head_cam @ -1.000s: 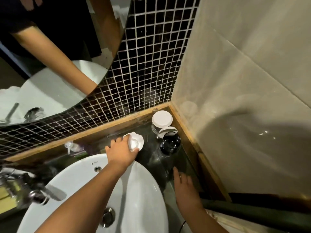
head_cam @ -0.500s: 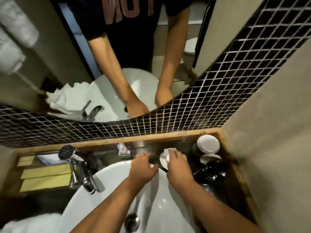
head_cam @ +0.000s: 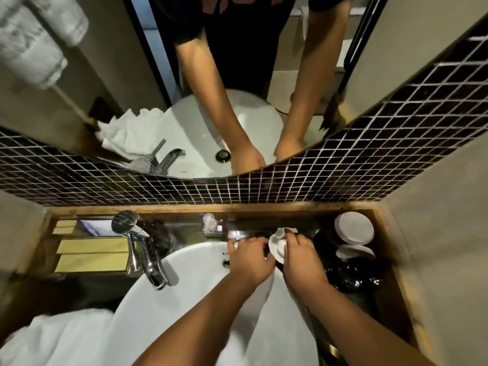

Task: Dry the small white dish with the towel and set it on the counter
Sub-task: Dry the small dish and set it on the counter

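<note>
dish (head_cam: 277, 244): small, white, mostly hidden by both hands
right hand (head_cam: 301, 260): fingers clamped on dish
left hand (head_cam: 249, 261): fingers curled, contents unclear
towel (head_cam: 58, 339): cut off bottom-left

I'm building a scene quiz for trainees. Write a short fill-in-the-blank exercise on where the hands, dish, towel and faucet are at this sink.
1. The small white dish is touched by the ____ hand.
2. The left hand hovers over the back rim of the white ____.
3. The faucet stands on the ____ side of the basin.
4. The white towel lies at the lower ____ of the view.

Missing words: right; basin; left; left
</note>
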### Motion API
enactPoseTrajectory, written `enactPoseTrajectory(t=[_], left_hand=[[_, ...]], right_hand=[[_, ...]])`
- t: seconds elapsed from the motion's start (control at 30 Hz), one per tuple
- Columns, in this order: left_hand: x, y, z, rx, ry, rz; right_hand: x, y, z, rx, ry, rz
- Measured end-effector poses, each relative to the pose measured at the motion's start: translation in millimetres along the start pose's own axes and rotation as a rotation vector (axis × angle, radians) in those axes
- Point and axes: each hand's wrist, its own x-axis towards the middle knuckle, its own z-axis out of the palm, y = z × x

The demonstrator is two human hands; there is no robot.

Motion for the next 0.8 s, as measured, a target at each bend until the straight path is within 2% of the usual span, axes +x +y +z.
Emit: enactPoseTrajectory(t=[0.1, 0.4, 0.8], left_hand=[[0.5, 5.9, -0.6, 0.008, 0.009, 0.006], [2.6, 26.1, 4.6, -0.009, 0.013, 0.080], [18.7, 25.8, 12.5, 0.061, 0.018, 0.086]], right_hand=[[-0.8, 1.8, 2.8, 0.114, 0.028, 0.000], [3.8, 14.9, 8.9, 0.153, 0.024, -0.007], [6.5, 24.5, 16.2, 0.237, 0.032, -0.013]])
